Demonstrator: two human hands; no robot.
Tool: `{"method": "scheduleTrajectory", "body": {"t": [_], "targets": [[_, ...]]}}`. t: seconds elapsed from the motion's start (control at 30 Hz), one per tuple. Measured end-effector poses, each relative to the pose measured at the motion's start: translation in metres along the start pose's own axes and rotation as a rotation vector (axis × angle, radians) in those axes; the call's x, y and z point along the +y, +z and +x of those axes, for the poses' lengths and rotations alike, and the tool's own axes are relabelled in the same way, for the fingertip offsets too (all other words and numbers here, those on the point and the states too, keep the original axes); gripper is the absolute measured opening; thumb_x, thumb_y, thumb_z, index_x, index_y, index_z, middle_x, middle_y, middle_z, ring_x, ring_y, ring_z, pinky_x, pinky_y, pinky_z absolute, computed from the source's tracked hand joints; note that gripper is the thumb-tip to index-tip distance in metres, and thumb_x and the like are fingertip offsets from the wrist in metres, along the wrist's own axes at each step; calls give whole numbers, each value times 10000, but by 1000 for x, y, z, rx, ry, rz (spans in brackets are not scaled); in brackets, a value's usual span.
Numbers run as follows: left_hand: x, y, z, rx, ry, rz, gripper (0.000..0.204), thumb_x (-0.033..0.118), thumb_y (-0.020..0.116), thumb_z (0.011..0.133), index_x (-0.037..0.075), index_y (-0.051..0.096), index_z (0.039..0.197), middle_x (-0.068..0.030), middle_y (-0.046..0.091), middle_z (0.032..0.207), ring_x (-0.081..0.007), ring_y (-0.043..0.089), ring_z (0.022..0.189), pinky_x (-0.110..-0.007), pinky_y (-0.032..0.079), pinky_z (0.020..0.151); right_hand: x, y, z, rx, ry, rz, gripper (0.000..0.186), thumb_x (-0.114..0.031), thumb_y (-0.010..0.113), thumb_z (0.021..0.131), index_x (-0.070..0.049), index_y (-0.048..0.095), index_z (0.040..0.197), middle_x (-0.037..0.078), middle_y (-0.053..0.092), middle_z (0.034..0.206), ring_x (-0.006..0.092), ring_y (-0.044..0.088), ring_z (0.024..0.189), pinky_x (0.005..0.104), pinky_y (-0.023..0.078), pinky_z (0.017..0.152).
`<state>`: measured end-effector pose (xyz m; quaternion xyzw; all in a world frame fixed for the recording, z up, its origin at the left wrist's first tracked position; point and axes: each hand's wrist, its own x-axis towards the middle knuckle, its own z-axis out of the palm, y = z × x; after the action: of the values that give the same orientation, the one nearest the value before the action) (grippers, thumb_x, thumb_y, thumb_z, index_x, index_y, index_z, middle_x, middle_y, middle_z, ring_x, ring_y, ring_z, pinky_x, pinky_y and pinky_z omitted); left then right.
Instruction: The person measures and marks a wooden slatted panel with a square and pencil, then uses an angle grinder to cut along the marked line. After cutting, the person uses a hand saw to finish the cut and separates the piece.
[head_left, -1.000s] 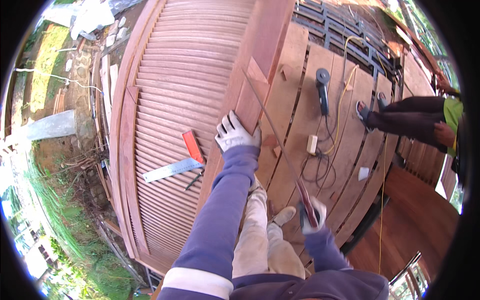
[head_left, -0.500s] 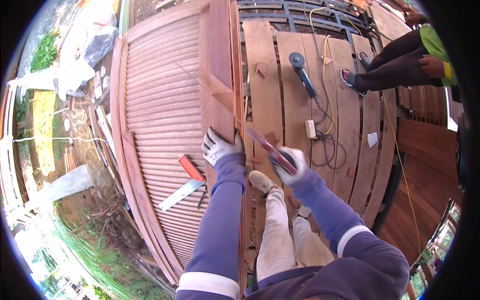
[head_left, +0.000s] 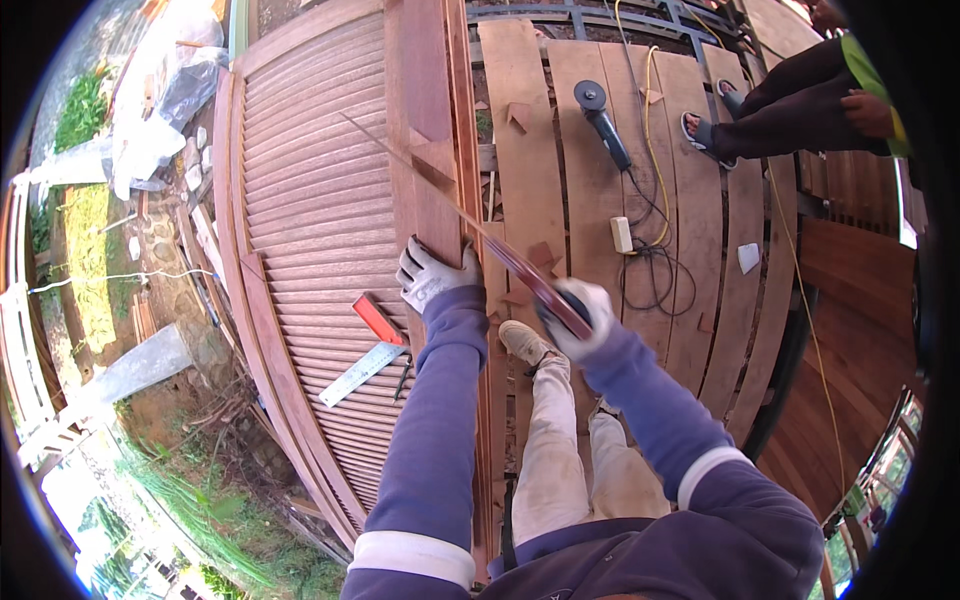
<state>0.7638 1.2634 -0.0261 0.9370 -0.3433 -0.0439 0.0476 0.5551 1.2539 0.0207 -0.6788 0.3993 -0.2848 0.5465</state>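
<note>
Our right hand has its gloved fingers clamped around the handle of a hand saw, whose long thin blade runs up and to the left across the upright wooden post. Our left hand lies flat, fingers spread and closed on nothing, pressed against the post just below the blade.

We judge the sawing step to be in hand: the blade sits at a small angled block on the post. The next stroke calls for a steady brace from the left hand, kept clear of the teeth.

Farther out, a steel ruler and a red tool rest on the slatted panel; an angle grinder lies on the deck planks.
</note>
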Motion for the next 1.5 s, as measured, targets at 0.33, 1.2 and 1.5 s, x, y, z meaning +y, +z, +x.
{"method": "scheduleTrajectory", "body": {"t": [0.33, 1.2, 1.5], "targets": [[3, -8, 3, 21, -21, -43, 853, 530, 749, 732, 36, 451, 1361, -180, 497, 1317, -382, 460, 1230, -552, 405, 983, -43, -42, -58, 171, 354, 347, 176, -91, 612, 879, 41, 628, 995, 31, 604, 753, 84, 572, 645, 221, 452, 570], [-11, -19, 8, -307, -64, -234, 735, 418, 705, 702, -25, 522, 1259, -201, 465, 1347, -370, 396, 1283, -526, 345, 1016, -69, 161, 262, -473, -783, -427, 399, -120, 759, 667, -34, 635, 1036, 148, 661, 913, 352, 640, 855, 450, 511, 809], [-13, -18, 11, -348, -84, -258, 814, 460, 735, 708, 4, 488, 1335, -170, 434, 1406, -339, 379, 1315, -506, 331, 1054, -14, 212, 267, -699, -660, -787, 459, -263, 693, 757, -67, 616, 1165, 161, 661, 1049, 330, 625, 999, 462, 401, 1004]]}}
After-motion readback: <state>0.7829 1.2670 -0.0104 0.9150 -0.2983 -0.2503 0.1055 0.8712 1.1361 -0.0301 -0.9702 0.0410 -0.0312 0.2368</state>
